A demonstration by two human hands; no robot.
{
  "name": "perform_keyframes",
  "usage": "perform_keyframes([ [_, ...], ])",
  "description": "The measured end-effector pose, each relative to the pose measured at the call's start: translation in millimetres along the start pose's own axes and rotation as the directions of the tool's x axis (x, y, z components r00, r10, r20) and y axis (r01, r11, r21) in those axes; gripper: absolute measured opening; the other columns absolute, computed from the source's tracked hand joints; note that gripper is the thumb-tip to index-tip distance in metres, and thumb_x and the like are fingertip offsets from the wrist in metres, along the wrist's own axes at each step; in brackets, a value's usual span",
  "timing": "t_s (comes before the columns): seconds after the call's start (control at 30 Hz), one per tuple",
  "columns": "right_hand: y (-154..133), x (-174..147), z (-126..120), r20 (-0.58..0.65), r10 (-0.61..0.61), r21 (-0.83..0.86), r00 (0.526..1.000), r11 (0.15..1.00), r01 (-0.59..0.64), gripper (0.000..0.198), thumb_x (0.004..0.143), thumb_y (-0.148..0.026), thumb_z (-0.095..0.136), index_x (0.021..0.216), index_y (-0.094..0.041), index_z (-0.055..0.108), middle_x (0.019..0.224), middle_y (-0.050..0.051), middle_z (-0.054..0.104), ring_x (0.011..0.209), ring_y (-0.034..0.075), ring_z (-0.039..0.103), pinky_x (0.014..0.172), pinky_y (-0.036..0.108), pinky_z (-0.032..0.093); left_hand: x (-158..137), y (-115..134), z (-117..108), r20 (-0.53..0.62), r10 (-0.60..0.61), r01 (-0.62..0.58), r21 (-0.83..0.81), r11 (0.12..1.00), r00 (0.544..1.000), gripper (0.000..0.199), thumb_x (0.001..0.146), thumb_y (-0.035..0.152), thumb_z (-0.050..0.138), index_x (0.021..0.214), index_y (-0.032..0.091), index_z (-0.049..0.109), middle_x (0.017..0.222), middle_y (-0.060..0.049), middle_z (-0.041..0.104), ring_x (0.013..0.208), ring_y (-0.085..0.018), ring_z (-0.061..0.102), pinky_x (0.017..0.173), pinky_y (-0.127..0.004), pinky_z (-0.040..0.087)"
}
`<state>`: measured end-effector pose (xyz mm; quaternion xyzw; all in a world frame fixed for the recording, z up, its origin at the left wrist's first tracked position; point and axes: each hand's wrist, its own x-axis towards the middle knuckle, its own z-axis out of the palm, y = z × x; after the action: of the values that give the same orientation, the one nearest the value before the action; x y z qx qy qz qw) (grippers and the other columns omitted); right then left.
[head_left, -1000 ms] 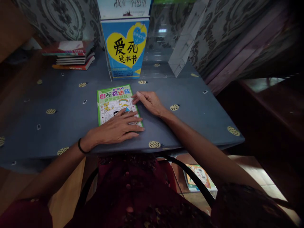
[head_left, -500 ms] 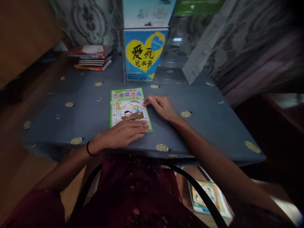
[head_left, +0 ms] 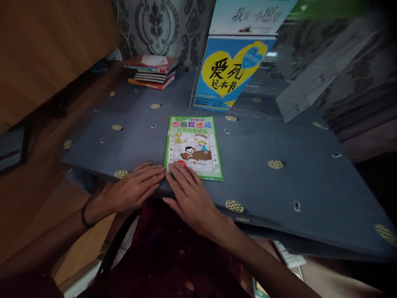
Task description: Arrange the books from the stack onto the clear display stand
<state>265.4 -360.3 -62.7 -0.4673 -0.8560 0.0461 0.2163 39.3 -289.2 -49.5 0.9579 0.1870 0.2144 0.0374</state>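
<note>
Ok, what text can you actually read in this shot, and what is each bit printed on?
"爱死这本书": black brush characters on the yellow heart of the blue book standing behind the table.
"画捉迷藏": title on the green-bordered activity book lying flat on the table, preceded by a round badge that is too small to read.
Green subtitle under that title: too blurred to read.
Handwritten line on the white cover above the blue book: not legible.
Spines of the book stack: too small.

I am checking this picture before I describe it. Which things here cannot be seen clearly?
- Head view: the small print on the green booklet is too small to read.
- The near left corner of the booklet is covered by the fingertips of the right hand.
- The left hand lies flat on the cloth; its palm side is hidden.
- The spines of the book stack are too small and dim.
- The top poster is cut by the upper edge.
</note>
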Motion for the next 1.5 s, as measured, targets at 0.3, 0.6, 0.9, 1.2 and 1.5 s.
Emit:
perform_keyframes([
  [0.3,-12,6,1,0.048,0.058,-0.093,0.997,0.994,-0.053,0.064,0.101,-0.043,0.055,0.147,0.001,0.049,0.154,0.023,0.049,0.148,0.032,0.041,0.122,0.050,0.037,2,1,8,-0.098,-0.002,0.004,0.019,1.000,0.995,0.043,0.098,0.009,0.054,0.141,0.016,0.055,0.125,-0.012,0.073,0.121,-0.022,0.067,0.108,-0.048,0.054],
  [0.6,-6,-15,-8,0.060,0.086,-0.090,0.995,0.993,-0.080,0.060,0.100,-0.040,0.058,0.147,-0.004,0.049,0.157,0.020,0.047,0.152,0.028,0.036,0.126,0.048,0.030,1,1,12,-0.110,-0.024,0.022,-0.020,1.000,0.994,0.047,0.096,0.007,0.056,0.141,0.020,0.057,0.129,-0.010,0.071,0.122,-0.022,0.066,0.109,-0.046,0.053],
  [0.9,23,-63,-24,-0.038,0.239,-0.057,0.970,0.969,-0.241,0.067,0.101,-0.026,0.051,0.162,-0.012,0.026,0.160,0.019,0.043,0.149,0.031,0.040,0.119,0.058,0.041,-1,4,11,-0.047,-0.064,0.062,-0.025,0.998,0.997,0.048,0.096,0.007,0.056,0.142,0.019,0.055,0.134,-0.012,0.069,0.126,-0.024,0.064,0.108,-0.047,0.052],
  [1.2,42,-62,-42,-0.058,0.227,-0.008,0.972,0.974,-0.227,0.041,0.103,-0.027,0.049,0.142,-0.016,0.057,0.142,0.015,0.064,0.132,0.030,0.059,0.110,0.058,0.049,18,-10,6,-0.071,-0.213,0.203,-0.125,0.971,0.975,0.024,0.100,0.017,0.052,0.119,0.022,0.067,0.128,-0.009,0.070,0.122,-0.023,0.065,0.102,-0.041,0.054],
  [1.5,94,-2,-54,-0.058,0.376,0.009,0.925,0.926,-0.376,0.052,0.094,-0.028,0.061,0.144,-0.015,0.056,0.151,0.023,0.053,0.136,0.038,0.056,0.104,0.057,0.053,74,-47,49,-0.036,-0.631,0.570,-0.393,0.722,0.775,0.054,0.094,0.051,0.056,0.139,0.022,0.057,0.146,-0.014,0.060,0.141,-0.037,0.051,0.117,-0.057,0.041],
])
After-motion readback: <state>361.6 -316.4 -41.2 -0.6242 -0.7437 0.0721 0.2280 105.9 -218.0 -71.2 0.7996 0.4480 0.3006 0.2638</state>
